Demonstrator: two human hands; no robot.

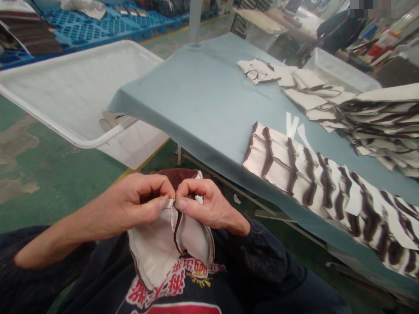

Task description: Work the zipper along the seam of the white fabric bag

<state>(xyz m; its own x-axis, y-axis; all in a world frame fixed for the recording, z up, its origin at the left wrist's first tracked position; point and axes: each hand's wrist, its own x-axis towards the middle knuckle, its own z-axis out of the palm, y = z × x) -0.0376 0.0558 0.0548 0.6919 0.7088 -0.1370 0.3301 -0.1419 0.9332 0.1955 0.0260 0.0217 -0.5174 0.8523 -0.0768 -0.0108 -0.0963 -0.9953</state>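
Note:
A sewn fabric piece [150,248], cream with dark brown edges and seams, hangs over my lap against a dark apron [176,283] with red lettering. My left hand [144,198] pinches its upper edge beside the middle seam, thumb against bent fingers. Right beside it, my right hand [204,200] pinches the same edge on the other side of the seam. The two sets of fingertips nearly meet. Part of the brown side of the fabric shows behind the hands. Whatever lies right under the fingertips is hidden.
To the right stands a table with a blue-grey cover [196,96]. It bears a row of overlapping cream-and-brown pieces [281,165], white strips [292,125], a larger fabric pile [376,113] and eyeglasses [255,72]. A white plastic bin [78,83] stands left, before blue pallets [81,32].

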